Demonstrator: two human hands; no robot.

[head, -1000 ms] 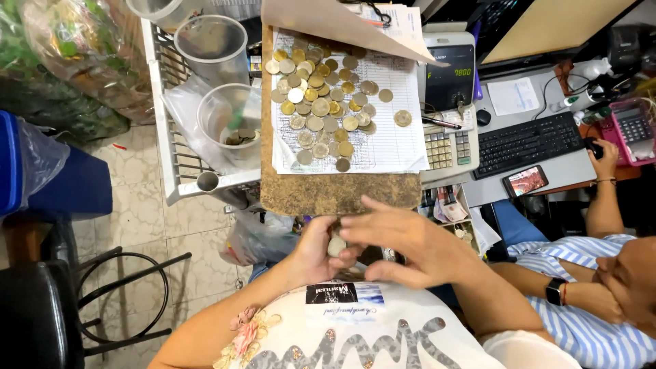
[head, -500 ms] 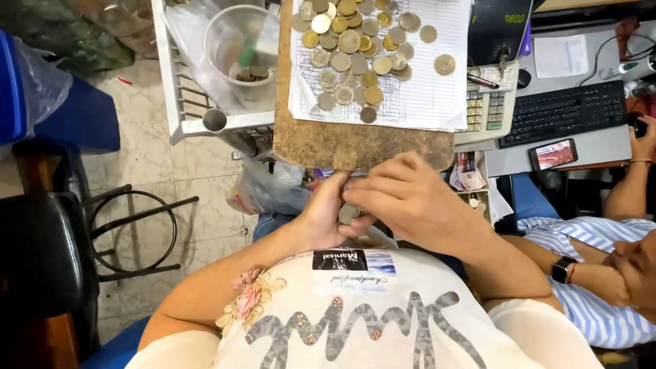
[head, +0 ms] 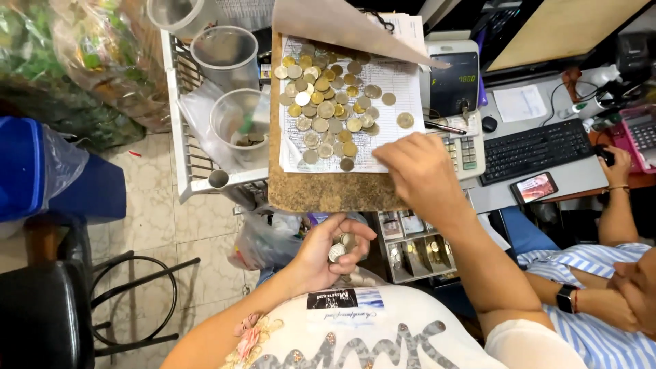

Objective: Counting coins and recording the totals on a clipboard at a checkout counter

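My left hand is cupped below the board and holds a small stack of silver coins. My right hand reaches up over the lower right corner of a lined paper sheet, fingers curled, close to the nearest coins; I cannot see anything in it. Many gold and silver coins lie spread on that sheet, which rests on a brown cork-like board. One coin lies apart at the right.
A white wire rack on the left holds clear plastic cups. A cash register with an open coin drawer, a black keyboard and a phone sit right. Another person in a striped shirt sits at right.
My right hand has left my left hand and moved up to the paper with the coins. My left hand stays low with its stack. The view has tilted up.
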